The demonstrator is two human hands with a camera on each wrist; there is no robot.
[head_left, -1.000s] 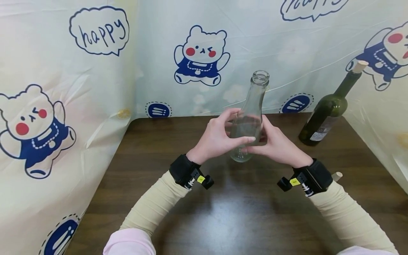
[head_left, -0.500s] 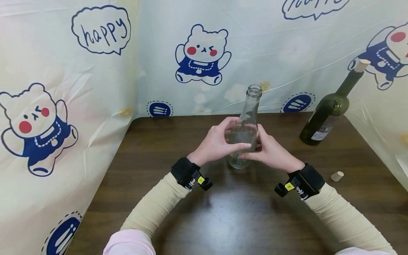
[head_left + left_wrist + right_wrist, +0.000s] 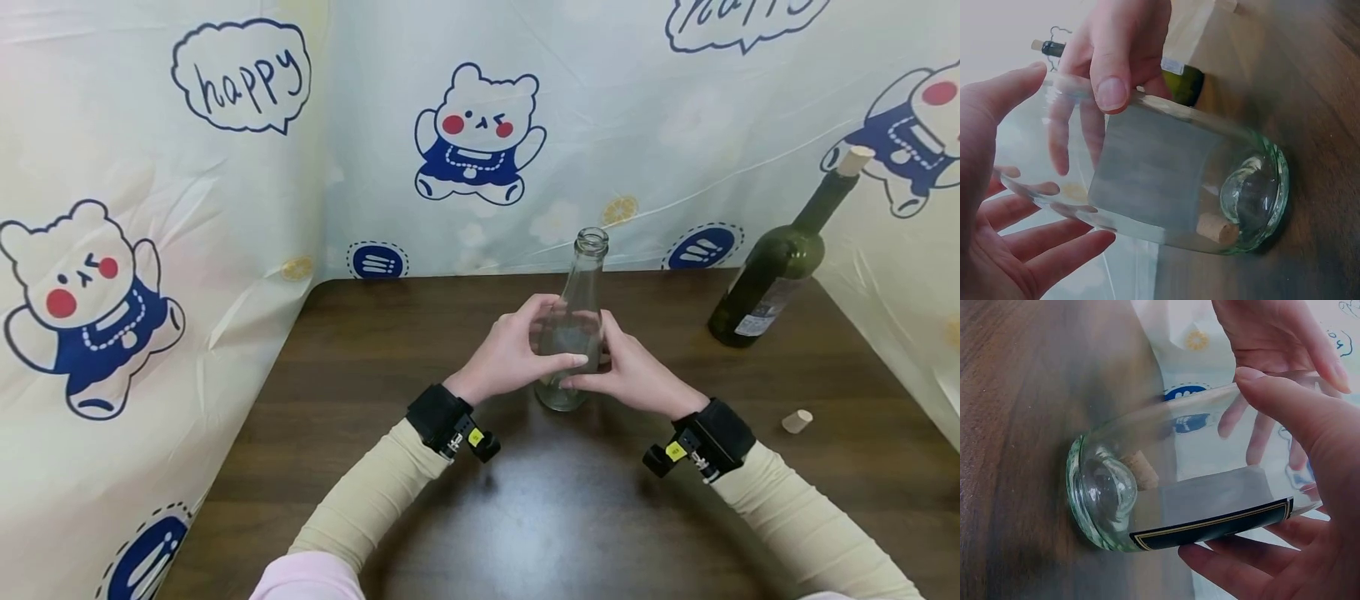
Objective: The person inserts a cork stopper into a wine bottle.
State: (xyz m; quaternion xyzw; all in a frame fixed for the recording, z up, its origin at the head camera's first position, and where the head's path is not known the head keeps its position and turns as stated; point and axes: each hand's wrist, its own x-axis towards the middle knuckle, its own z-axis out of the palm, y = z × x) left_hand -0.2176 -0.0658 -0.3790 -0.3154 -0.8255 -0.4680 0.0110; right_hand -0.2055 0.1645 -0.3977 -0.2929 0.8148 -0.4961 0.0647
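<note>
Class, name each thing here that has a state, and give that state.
Clear glass bottle: mouth open, held
Green glass wine bottle: standing, corked
Small tan cylindrical cork: lying loose on brown wooden table
Another tan cork: inside clear bottle, near base
Left grip: holding clear bottle
Right grip: holding clear bottle

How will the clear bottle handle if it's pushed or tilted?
The clear bottle looks like smooth glass, so it's probably rigid, somewhat slippery and breakable if knocked. Being tall and slim, it could tip if pushed at the neck. The cork lying inside at the bottom would likely slide or roll with tilting.
</note>
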